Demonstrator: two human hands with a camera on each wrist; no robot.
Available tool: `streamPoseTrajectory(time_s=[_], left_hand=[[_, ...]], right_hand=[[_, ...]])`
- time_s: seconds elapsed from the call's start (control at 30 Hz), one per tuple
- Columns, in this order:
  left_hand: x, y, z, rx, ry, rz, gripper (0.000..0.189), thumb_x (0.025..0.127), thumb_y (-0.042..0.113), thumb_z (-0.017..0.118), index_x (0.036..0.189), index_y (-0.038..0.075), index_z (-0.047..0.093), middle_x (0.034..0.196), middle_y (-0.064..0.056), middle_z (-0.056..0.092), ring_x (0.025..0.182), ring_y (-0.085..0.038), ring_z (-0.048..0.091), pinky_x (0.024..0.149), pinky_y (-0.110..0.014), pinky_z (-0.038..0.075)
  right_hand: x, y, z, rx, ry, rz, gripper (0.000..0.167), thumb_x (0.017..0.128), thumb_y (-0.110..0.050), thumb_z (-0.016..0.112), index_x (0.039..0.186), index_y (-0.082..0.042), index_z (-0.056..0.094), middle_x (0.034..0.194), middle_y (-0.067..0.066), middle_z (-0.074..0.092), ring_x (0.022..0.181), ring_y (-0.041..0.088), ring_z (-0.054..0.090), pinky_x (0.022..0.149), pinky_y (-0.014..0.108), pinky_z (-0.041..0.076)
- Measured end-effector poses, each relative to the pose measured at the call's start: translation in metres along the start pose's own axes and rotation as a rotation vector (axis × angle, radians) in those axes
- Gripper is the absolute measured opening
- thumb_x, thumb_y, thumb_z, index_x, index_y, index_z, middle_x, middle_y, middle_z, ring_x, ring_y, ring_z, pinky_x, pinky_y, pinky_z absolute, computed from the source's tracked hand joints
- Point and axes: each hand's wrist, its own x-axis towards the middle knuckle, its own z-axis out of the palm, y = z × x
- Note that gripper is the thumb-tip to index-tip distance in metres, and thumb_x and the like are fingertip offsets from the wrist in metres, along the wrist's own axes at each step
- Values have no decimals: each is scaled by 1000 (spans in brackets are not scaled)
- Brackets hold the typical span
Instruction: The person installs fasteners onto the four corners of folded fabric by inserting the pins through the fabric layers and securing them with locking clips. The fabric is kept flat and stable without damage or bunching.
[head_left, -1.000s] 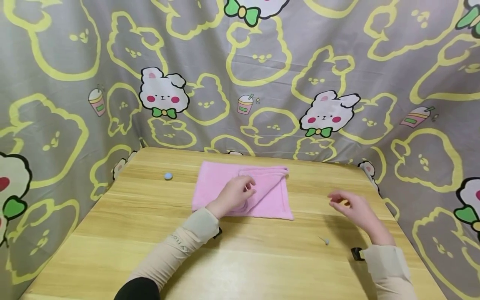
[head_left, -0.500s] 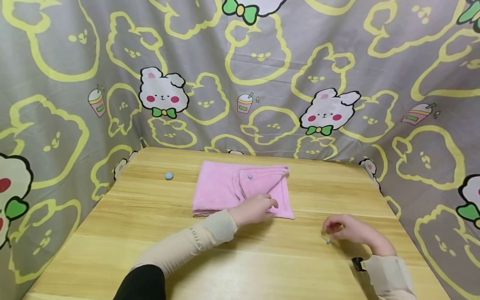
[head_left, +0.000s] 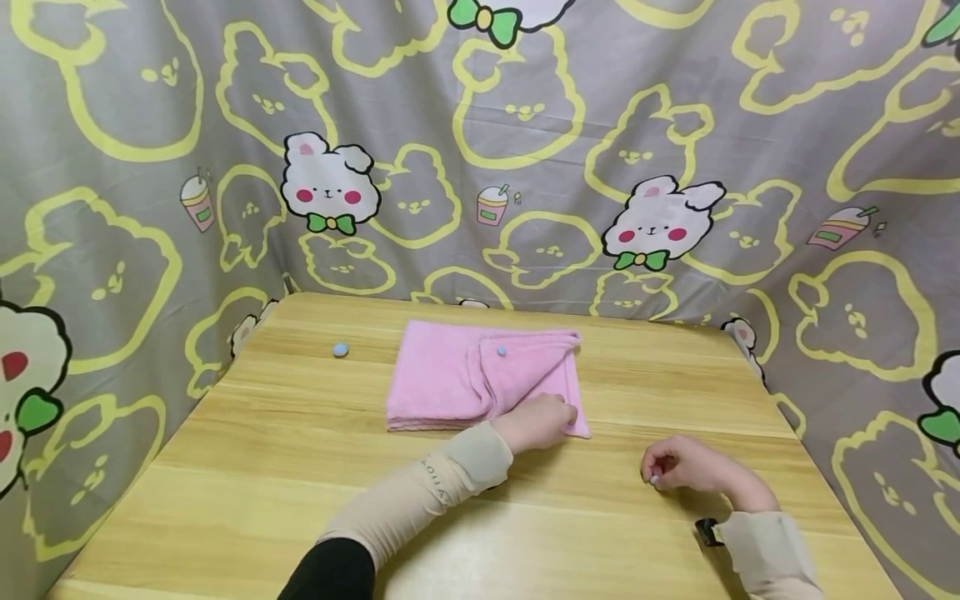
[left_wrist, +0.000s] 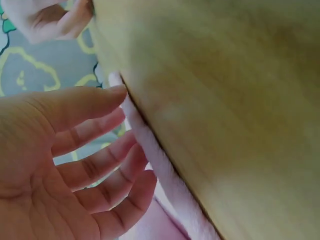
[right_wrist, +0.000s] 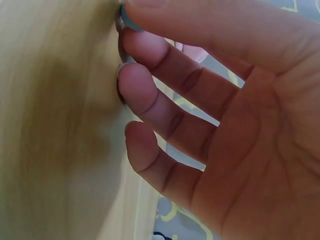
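A pink towel (head_left: 435, 367), folded with one flap turned back diagonally, lies at the far middle of the table. My left hand (head_left: 536, 421) is at its near right corner. In the left wrist view, the thumb and loosely bent fingers meet the towel's edge (left_wrist: 157, 160), with a gap between them. Farther right, my right hand (head_left: 690, 468) pinches a small pin (head_left: 655, 480) low over the wood. Its blue head (right_wrist: 131, 19) shows between thumb and forefinger in the right wrist view; the needle is hidden.
On the towel's flap sits a small blue round piece (head_left: 502, 351). A larger blue round piece (head_left: 341, 350) lies on the wooden table (head_left: 247, 467) to the left. A patterned grey curtain (head_left: 420, 108) surrounds the table's back and sides.
My left hand has moved from over the flap rightward to the towel's near corner, uncovering the small blue piece. My right hand has come down and taken hold of the pin.
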Motion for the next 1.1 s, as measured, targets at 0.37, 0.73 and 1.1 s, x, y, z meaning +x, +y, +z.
streamPoseTrajectory(time_s=[0.37, 0.73, 1.1], left_hand=[[3, 4, 9, 154, 78, -31, 11, 90, 8, 60, 86, 14, 68, 84, 0, 71, 74, -13, 67, 66, -24, 55], [3, -14, -4, -247, 128, -158, 16, 92, 10, 61, 77, 12, 66, 72, 2, 65, 61, -7, 51, 60, -16, 45], [-7, -45, -13, -594, 280, -244, 14, 93, 15, 62, 103, 10, 70, 93, -2, 72, 82, -10, 64, 78, -20, 52]], right_hand=[[4, -5, 1, -57, 26, 49, 8, 81, 0, 69, 83, -7, 66, 76, -2, 61, 67, 1, 49, 59, 19, 41], [5, -9, -5, -148, 139, 44, 7, 85, -2, 67, 84, -9, 65, 79, -5, 60, 71, -2, 48, 62, 19, 42], [27, -35, -22, -316, 375, -16, 12, 90, -5, 65, 85, -15, 63, 81, -7, 60, 76, -1, 50, 64, 22, 43]])
